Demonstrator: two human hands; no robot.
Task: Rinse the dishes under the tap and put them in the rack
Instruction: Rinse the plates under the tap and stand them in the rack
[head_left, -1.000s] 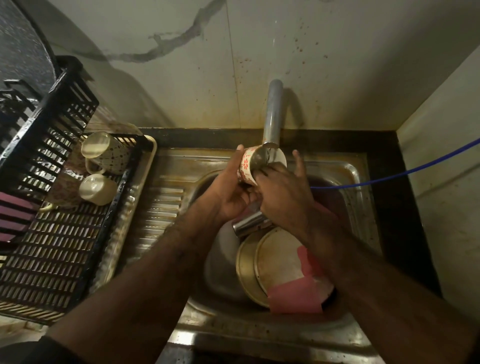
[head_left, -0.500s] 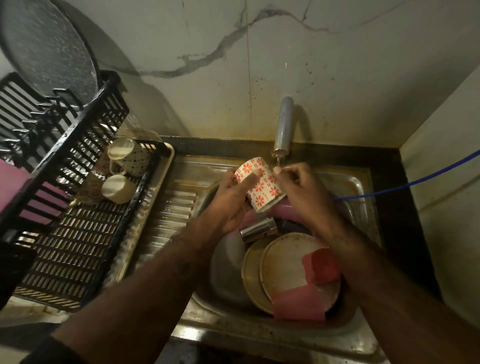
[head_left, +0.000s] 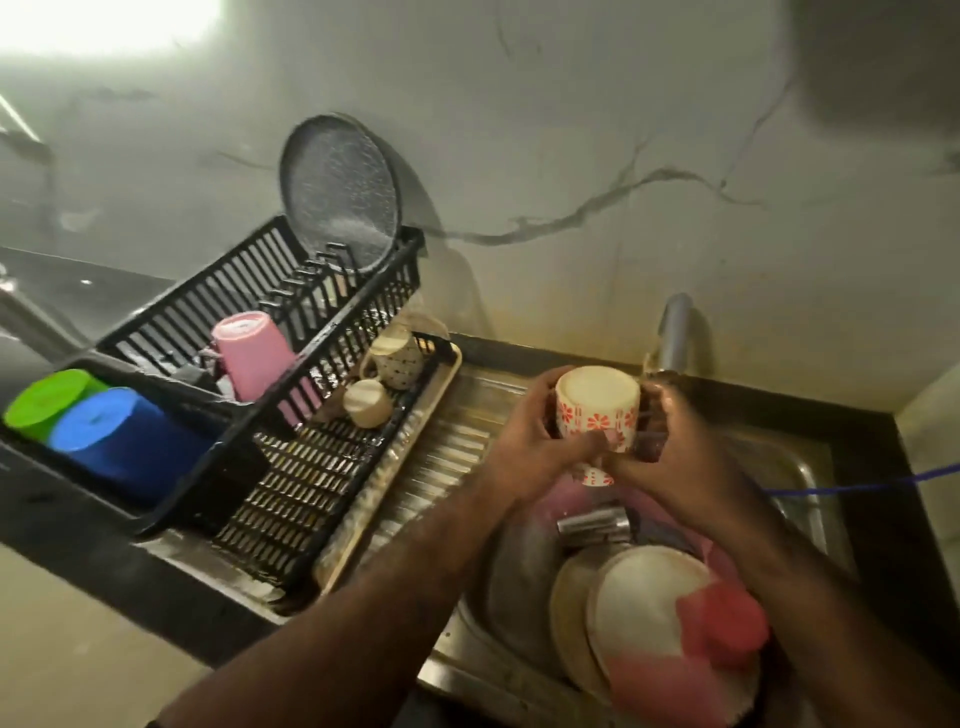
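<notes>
Left hand: my left hand (head_left: 530, 441) curls round the left side of the flowered mug (head_left: 597, 415), thumb across its front.
Right hand: my right hand (head_left: 670, 452) grips the mug's right side, fingers wrapped at the handle side; the exact finger hold is blurred.
Flowered mug: held upside down, base facing up, between both hands over the sink (head_left: 800, 467).
Tap: the tap (head_left: 672, 332) stands at one o'clock from the mug, its spout just beside my right hand.
Sink contents: at six o'clock from the mug, a steel tumbler (head_left: 595, 525) lies on its side; below it, stacked plates (head_left: 639, 597) with a pink cloth (head_left: 722, 623) draped over them.
Rack: the black rack (head_left: 291, 467) sits at nine o'clock from the mug, on the draining board.
Rack contents: a dotted mug (head_left: 397, 358) and a small cream cup (head_left: 366, 402) rest near its right edge; a pink cup (head_left: 254, 353) stands inverted in the upper tier; a dark round plate (head_left: 340, 192) stands upright at the back.
Far left: a green cup (head_left: 47, 397) and a blue cup (head_left: 114, 431), inverted, touching.
</notes>
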